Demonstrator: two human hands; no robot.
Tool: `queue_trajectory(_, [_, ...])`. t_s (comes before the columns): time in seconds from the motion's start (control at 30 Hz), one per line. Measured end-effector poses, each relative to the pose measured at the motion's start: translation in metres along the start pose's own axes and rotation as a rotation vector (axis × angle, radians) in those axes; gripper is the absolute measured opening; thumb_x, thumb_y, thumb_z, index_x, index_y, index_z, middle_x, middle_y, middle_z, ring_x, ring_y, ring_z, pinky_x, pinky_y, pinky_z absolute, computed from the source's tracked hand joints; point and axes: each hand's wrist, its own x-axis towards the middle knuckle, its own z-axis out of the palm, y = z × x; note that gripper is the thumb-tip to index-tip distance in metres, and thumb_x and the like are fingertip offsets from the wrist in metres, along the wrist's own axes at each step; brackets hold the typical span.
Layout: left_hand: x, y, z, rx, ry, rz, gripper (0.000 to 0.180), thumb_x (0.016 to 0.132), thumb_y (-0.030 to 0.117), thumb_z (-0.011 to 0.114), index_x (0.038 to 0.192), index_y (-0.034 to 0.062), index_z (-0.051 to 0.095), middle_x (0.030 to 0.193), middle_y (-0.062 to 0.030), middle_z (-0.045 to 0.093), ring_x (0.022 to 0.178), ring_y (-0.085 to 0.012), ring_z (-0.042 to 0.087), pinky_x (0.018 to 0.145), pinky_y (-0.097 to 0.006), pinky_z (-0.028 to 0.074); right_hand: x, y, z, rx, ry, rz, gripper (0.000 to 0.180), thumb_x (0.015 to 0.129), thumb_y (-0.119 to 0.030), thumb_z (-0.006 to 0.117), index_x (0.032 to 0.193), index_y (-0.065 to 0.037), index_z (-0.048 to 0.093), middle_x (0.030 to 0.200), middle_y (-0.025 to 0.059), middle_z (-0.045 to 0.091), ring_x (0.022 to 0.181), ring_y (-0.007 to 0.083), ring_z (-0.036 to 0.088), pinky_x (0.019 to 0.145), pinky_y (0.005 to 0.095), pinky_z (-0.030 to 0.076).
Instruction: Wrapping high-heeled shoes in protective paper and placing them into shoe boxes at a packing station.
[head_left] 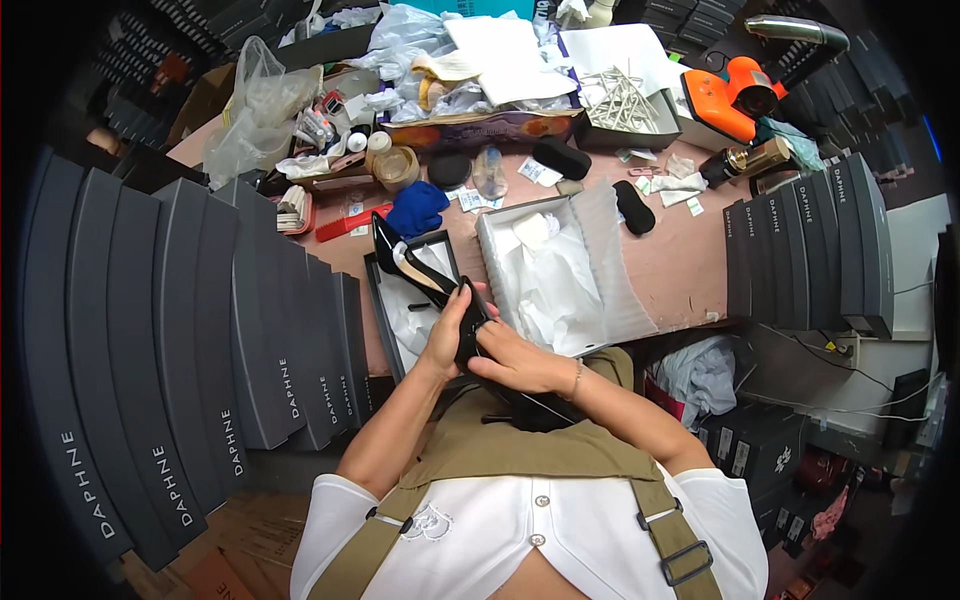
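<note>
A glossy black high-heeled shoe [468, 345] is between my two hands in front of my lap. My left hand [444, 332] grips it from the left side, thumb up along it. The fingers of my right hand [517, 360] are bent against its upper side; their tips are partly hidden. A second glossy black pump [415, 270], pointed toe away from me and beige insole showing, lies over a dark shoebox [374, 300] holding white paper. To the right, an open box [487, 248] holds crumpled white tissue paper [550, 285], with a translucent wrapping sheet at its right side.
Tall rows of dark grey shoeboxes stand left [190, 330] and right [800, 250]. Along the table's back are a blue cloth [417, 209], a red comb [345, 224], jars, black brushes [634, 207], a box of white sticks [622, 100] and an orange heat tool [718, 105].
</note>
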Motion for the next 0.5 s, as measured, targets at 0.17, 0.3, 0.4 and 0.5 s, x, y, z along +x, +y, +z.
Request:
queue_trajectory(0.17, [-0.003, -0.005, -0.001, 0.040, -0.047, 0.015, 0.038, 0.098, 0.039, 0.045, 0.121, 0.0084, 0.046, 0.096, -0.0082, 0.060, 0.088, -0.0187, 0.062, 0.078, -0.030, 0.050, -0.056, -0.003, 0.011, 0.251, 0.030, -0.168, 0.060, 0.092, -0.036, 0.058, 0.131, 0.007, 0.044, 0.140, 0.0231, 0.042, 0.130, 0.0334, 0.041, 0.109, 0.0369, 0.030])
queue_trajectory(0.3, [-0.032, -0.022, 0.021, -0.225, 0.208, 0.043, 0.058, 0.095, 0.054, 0.042, 0.131, 0.0084, 0.039, 0.117, -0.0122, 0.058, 0.110, -0.0252, 0.055, 0.097, -0.044, 0.043, -0.062, 0.002, 0.026, 0.321, 0.555, 0.029, 0.019, 0.088, -0.015, 0.061, 0.094, 0.002, 0.068, 0.095, 0.0127, 0.069, 0.093, 0.0226, 0.064, 0.085, 0.0319, 0.047])
queue_trajectory(0.4, [-0.040, -0.055, 0.032, -0.237, 0.171, -0.054, 0.060, 0.095, 0.053, 0.041, 0.133, 0.0067, 0.041, 0.124, -0.0109, 0.056, 0.115, -0.0247, 0.052, 0.101, -0.043, 0.039, -0.049, 0.017, -0.007, 0.333, 0.537, 0.081, 0.018, 0.089, -0.014, 0.059, 0.082, 0.001, 0.067, 0.074, 0.0124, 0.065, 0.072, 0.0206, 0.062, 0.068, 0.0321, 0.048])
queue_trajectory(0.5, [-0.018, -0.029, 0.034, -0.358, 0.113, 0.003, 0.051, 0.093, 0.042, 0.040, 0.126, 0.0047, 0.050, 0.115, -0.0119, 0.061, 0.106, -0.0248, 0.059, 0.095, -0.041, 0.045, -0.004, 0.072, -0.079, 0.046, 0.805, 0.242, 0.023, 0.086, -0.019, 0.062, 0.097, 0.001, 0.066, 0.088, 0.0173, 0.066, 0.078, 0.0288, 0.064, 0.070, 0.0376, 0.049])
